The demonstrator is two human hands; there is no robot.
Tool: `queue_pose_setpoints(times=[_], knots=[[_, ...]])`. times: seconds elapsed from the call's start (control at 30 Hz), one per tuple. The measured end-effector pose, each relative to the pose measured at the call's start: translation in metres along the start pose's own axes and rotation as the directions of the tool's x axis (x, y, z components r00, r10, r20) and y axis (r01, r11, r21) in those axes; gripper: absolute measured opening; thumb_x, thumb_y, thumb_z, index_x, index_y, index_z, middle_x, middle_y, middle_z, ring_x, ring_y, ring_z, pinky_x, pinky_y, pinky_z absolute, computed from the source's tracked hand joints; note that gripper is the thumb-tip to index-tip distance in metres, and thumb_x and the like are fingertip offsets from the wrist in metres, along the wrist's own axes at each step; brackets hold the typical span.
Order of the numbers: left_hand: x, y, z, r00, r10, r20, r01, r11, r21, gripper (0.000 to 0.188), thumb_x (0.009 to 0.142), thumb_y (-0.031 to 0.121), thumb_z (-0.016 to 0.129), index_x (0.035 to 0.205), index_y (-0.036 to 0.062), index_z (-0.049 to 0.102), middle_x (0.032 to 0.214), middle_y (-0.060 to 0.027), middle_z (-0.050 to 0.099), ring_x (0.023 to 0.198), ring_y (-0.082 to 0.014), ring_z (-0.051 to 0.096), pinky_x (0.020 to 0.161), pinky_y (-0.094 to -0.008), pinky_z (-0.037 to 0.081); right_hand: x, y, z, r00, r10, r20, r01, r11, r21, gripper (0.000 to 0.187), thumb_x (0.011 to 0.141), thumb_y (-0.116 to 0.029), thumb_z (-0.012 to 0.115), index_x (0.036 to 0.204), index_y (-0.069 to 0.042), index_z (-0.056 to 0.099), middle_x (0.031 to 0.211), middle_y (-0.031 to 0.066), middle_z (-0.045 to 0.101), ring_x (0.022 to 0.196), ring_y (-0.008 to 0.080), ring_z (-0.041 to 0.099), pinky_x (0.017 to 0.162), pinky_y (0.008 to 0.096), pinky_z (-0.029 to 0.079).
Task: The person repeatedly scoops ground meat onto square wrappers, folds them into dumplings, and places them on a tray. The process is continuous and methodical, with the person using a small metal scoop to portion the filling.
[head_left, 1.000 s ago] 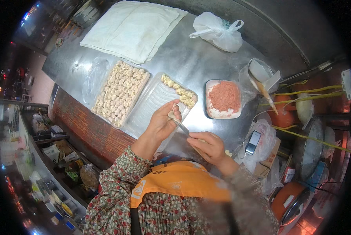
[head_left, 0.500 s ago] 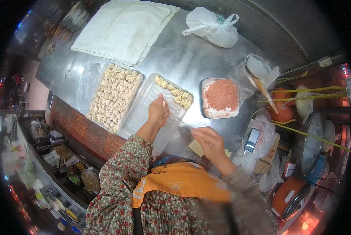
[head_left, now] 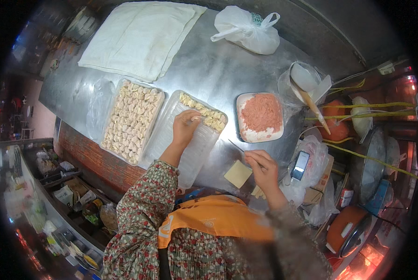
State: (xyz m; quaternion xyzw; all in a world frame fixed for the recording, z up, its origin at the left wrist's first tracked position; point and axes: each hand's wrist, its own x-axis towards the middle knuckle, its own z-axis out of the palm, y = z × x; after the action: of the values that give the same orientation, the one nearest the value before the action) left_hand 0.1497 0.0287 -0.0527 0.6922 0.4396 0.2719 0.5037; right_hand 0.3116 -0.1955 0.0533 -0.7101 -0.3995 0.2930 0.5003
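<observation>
My left hand (head_left: 184, 129) hovers above the partly filled plastic tray (head_left: 171, 156), its fingers pinched on a small folded wonton (head_left: 196, 118). A few rows of pale yellow wontons (head_left: 214, 120) line the far end of that tray. In my right hand (head_left: 263, 171) is a thin stick-like filling spatula (head_left: 236, 145), its tip aimed at the far left. Just left of the right hand lies a stack of square wonton wrappers (head_left: 238, 174). Beyond it sits a white square dish (head_left: 259, 136) heaped with pink minced filling (head_left: 261, 112).
A second tray full of wontons (head_left: 132, 119) stands to the left. Farther back are a folded white cloth (head_left: 139, 39) and a tied white plastic bag (head_left: 251, 35). On the right are a clear tub (head_left: 295, 77), a phone (head_left: 300, 165) on plastic bags, and an orange pot (head_left: 344, 231).
My left hand has turned and moved slightly toward the row of wontons. The right hand has moved right and down a little, uncovering the wrapper stack and showing the spatula.
</observation>
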Motion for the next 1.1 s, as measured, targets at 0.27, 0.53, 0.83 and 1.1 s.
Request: queue_pose_setpoints(times=[0.27,0.53,0.83,1.1], knots=[[-0.005,-0.020,0.011,0.995,-0.095,0.037,0.101,0.967,-0.232,0.027,0.076,0.005,0.067,0.103,0.0023,0.064,0.095,-0.0080,0.059,0.085,-0.0152,0.057,0.073,-0.0260,0.047,0.001,0.006,-0.001,0.999,0.034,0.001,-0.034,0.999,0.026,0.014,0.084,-0.003,0.062,0.096,0.000,0.068,0.090,0.0089,0.065,0.080,0.0172,0.062,0.071,0.0258,0.049],[-0.003,-0.014,0.002,0.985,0.163,-0.054,-0.133,0.923,0.361,0.015,0.076,0.010,0.068,0.088,0.0021,0.065,0.087,-0.0126,0.064,0.070,-0.0234,0.060,0.064,-0.0337,0.048,0.008,0.022,-0.017,0.997,0.059,-0.052,-0.058,0.998,0.036,0.017,0.087,0.000,0.058,0.101,0.003,0.066,0.095,0.0096,0.063,0.080,0.0146,0.062,0.070,0.0238,0.050],[-0.005,-0.014,0.005,0.985,0.146,-0.089,-0.119,0.960,0.253,0.016,0.079,0.011,0.065,0.093,0.0029,0.064,0.081,-0.0103,0.063,0.067,-0.0234,0.059,0.061,-0.0342,0.047,0.065,0.049,-0.059,0.908,-0.202,-0.368,0.085,0.947,-0.309,0.016,0.086,0.001,0.058,0.100,0.002,0.066,0.094,0.0101,0.063,0.084,0.0152,0.060,0.073,0.0249,0.048],[-0.074,0.037,0.044,0.808,0.365,0.463,-0.471,0.872,0.134,0.016,0.079,0.014,0.063,0.092,0.0054,0.063,0.095,-0.0113,0.062,0.090,-0.0316,0.058,0.078,-0.0407,0.047,0.085,0.058,-0.062,0.938,-0.291,-0.191,0.173,0.866,-0.468,0.017,0.084,-0.002,0.062,0.100,-0.003,0.068,0.095,0.0108,0.065,0.085,0.0209,0.063,0.073,0.0281,0.049]])
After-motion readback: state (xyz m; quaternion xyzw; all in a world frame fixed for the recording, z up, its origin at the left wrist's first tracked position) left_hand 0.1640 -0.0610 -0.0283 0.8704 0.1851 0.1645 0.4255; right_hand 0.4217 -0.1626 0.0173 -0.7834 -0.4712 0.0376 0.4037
